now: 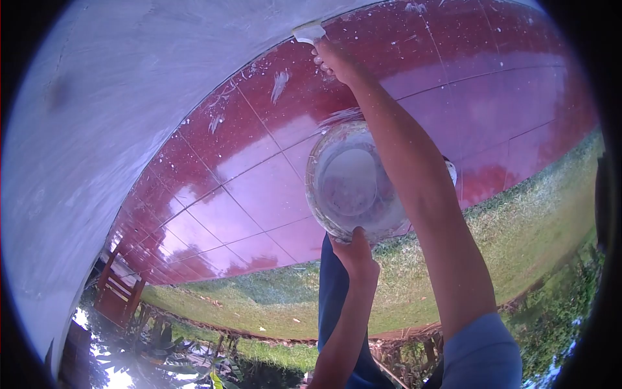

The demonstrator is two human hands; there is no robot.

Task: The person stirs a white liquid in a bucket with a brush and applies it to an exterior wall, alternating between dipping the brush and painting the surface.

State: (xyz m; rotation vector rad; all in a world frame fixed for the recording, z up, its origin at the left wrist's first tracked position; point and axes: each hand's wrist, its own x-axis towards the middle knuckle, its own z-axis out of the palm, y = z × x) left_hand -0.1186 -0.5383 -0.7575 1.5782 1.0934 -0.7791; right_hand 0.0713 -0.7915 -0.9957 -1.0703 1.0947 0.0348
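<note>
My left hand [355, 253] grips the near rim of a round paint bucket [319, 217], thumb over the edge. Whitish paint coats the bucket's inside, with pale liquid at the bottom. My right arm stretches past the bucket, covering part of its right side. At the far end my right hand [332, 61] is closed around a wide, white-coated paintbrush [308, 32]. The brush tip touches the line where the pale wall [162, 71] meets the red tiled floor [259, 175]. The brush handle is mostly hidden in my fingers.
White smears and spatters mark the shiny tiles, mostly along the wall. Grass [518, 240] borders the floor's near edge. A brown wooden chair [120, 292] stands at the lower left, with plants beyond. My dark trouser leg [332, 285] is below the bucket.
</note>
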